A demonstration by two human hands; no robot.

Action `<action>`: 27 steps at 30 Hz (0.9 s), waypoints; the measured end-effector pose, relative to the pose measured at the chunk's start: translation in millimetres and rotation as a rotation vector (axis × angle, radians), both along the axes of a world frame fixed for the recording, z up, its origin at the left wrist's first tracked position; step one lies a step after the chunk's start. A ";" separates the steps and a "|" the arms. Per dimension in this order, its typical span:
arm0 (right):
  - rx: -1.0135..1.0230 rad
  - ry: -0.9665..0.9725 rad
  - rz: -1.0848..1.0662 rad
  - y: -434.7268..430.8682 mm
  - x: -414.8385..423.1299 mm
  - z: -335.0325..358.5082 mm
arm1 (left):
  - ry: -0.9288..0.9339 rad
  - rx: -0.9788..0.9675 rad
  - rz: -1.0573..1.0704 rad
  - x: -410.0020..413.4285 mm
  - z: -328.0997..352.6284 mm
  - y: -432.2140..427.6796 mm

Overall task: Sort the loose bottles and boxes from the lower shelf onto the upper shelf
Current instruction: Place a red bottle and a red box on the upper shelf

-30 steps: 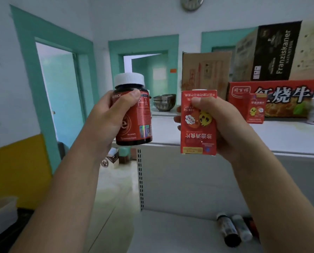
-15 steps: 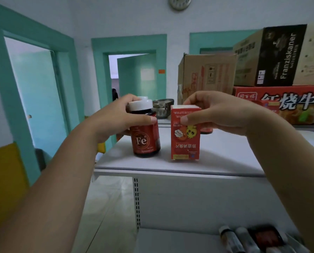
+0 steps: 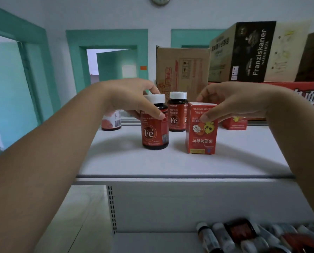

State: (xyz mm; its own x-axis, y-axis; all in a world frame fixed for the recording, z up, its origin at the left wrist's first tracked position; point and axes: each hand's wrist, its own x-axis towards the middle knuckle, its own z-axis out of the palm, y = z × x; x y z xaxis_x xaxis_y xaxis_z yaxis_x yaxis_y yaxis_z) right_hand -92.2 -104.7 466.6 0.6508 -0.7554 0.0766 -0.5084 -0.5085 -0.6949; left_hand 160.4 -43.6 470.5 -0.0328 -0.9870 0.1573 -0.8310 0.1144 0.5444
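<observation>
Hands both up at the upper shelf [image 3: 170, 161]: left hand [image 3: 132, 99] curled round a red-labelled Fe bottle [image 3: 155, 132], thumb on the label, fingers behind the white cap. Bottle upright on the shelf, cap on, contents hidden. Over to the right hand [image 3: 233, 101]: pinching a red box [image 3: 202, 136] near its top, thumb on the front face, fingers over the far edge. Box on end just right of the bottle, print upside down, flaps closed. Behind, on the same shelf: second Fe bottle [image 3: 177, 115] between the two, another bottle [image 3: 111, 121] partly hidden by the left wrist, second red box [image 3: 234, 123] behind the right hand. Further back, closed cardboard cartons [image 3: 181, 70]. Down on the lower shelf [image 3: 152, 241], lying loose: small vials [image 3: 223, 238] and a dark red packet [image 3: 240, 230], well apart from both hands.
</observation>
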 end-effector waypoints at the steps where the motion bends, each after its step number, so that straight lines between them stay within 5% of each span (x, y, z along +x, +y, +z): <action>1: 0.000 0.007 -0.007 -2.8 -5.6 1.1 | -0.011 0.012 -0.012 -5.8 1.2 -5.9; 11: -0.019 0.096 -0.041 -29.4 -60.7 9.0 | -0.298 -0.121 -0.052 -68.2 9.2 -50.8; 20: -0.007 -0.012 0.020 -41.6 -89.4 -1.5 | -0.565 -0.189 -0.010 -117.1 13.6 -101.6; 27: -0.014 -0.046 0.049 -44.7 -90.0 -6.1 | -0.517 -0.130 -0.010 -103.0 13.3 -116.7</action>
